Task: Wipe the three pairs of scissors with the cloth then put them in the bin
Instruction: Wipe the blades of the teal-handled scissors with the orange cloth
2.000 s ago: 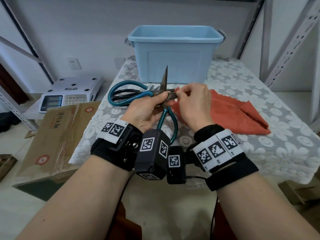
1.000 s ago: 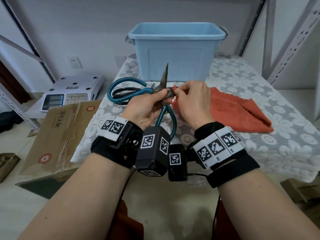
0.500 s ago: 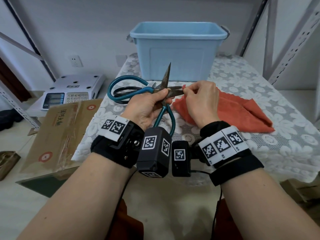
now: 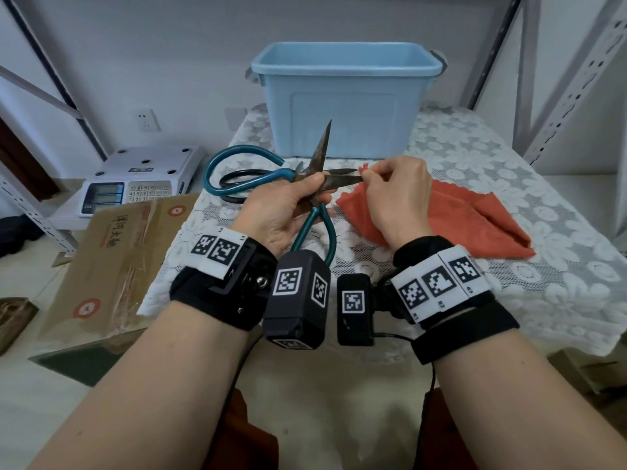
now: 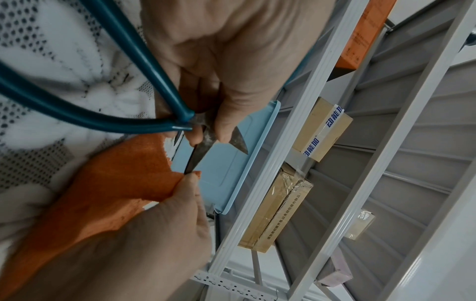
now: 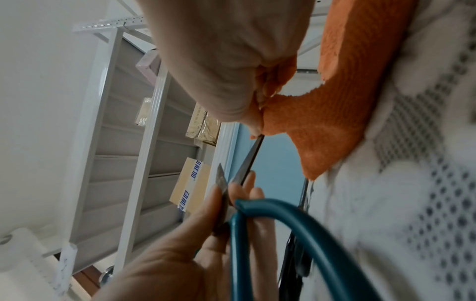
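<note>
Teal-handled scissors (image 4: 244, 189) are held above the table with their rusty blades spread, one pointing up and one pointing right. My left hand (image 4: 285, 212) grips them at the pivot. My right hand (image 4: 397, 201) pinches a corner of the orange-red cloth (image 4: 475, 218) around the tip of the right-pointing blade (image 6: 251, 156). The remainder of the cloth trails on the table. Black-handled scissors (image 4: 249, 172) lie on the table behind my left hand. The light blue bin (image 4: 346, 106) stands at the back, and its inside is hidden.
A white lace tablecloth (image 4: 509, 300) covers the table. To the left, lower down, are a white electronic scale (image 4: 135, 178) and flattened cardboard (image 4: 115, 252). Grey metal shelf posts (image 4: 570, 83) rise at the right. Taped boxes (image 5: 322, 130) sit on shelves behind the bin.
My right hand has slid the cloth rightward along the blade, from near the pivot out to the tip. My left hand has kept the scissors almost still.
</note>
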